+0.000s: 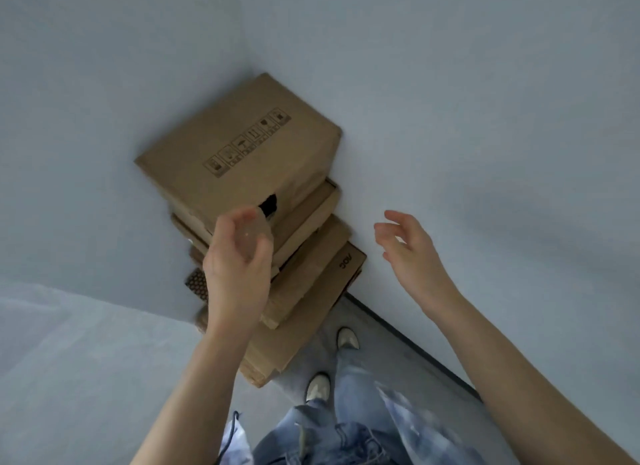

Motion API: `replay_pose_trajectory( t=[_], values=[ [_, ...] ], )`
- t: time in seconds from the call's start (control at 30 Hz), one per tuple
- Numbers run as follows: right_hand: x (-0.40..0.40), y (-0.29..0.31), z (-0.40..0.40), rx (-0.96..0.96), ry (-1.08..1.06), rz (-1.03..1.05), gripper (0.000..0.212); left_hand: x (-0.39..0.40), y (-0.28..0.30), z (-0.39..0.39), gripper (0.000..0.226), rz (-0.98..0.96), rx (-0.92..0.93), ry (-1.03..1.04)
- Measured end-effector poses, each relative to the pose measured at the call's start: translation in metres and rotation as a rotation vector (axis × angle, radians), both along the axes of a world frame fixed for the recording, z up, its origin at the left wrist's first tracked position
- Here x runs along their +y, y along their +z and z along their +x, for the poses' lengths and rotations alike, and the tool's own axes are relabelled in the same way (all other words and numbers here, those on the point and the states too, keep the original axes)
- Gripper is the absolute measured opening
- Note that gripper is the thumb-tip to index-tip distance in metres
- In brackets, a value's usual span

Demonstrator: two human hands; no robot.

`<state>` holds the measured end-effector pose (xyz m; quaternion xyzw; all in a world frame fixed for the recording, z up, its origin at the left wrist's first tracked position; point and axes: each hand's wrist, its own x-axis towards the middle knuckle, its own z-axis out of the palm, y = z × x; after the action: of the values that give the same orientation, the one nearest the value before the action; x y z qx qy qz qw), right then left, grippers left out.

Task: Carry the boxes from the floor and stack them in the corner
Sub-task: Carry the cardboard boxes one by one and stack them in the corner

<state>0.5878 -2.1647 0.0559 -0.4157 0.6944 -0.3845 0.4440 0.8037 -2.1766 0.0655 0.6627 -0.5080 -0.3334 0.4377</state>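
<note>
A stack of cardboard boxes (277, 256) stands in the corner where two pale walls (485, 100) meet. The top box (239, 149) sits at 12 o'clock. The left hand (239, 260), at 9 o'clock, and the right hand (408, 249), at 3 o'clock, hover near the stack, each grip loose and holding nothing.
</note>
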Motion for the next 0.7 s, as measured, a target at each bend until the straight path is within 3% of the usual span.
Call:
replay_pose_trajectory(
  t=[0.13, 0.37, 0.5, 0.7],
  values=[
    [0.058, 0.002, -0.024, 0.119, -0.06, -0.005, 0.04, 0.018, -0.012, -0.023, 0.029, 0.098, 0.004, -0.27],
    [0.19, -0.002, -0.083, 0.2, -0.413, 0.038, 0.038, 0.041, -0.029, -0.098, 0.033, 0.194, -0.111, -0.79],
    [0.278, -0.01, -0.104, 0.217, -0.61, 0.104, 0.04, 0.08, -0.031, -0.17, 0.03, 0.193, -0.157, -1.07],
    [0.436, -0.025, -0.132, 0.232, -0.894, 0.202, 0.04, 0.201, -0.033, -0.281, 0.026, 0.182, -0.187, -1.464]
  ],
)
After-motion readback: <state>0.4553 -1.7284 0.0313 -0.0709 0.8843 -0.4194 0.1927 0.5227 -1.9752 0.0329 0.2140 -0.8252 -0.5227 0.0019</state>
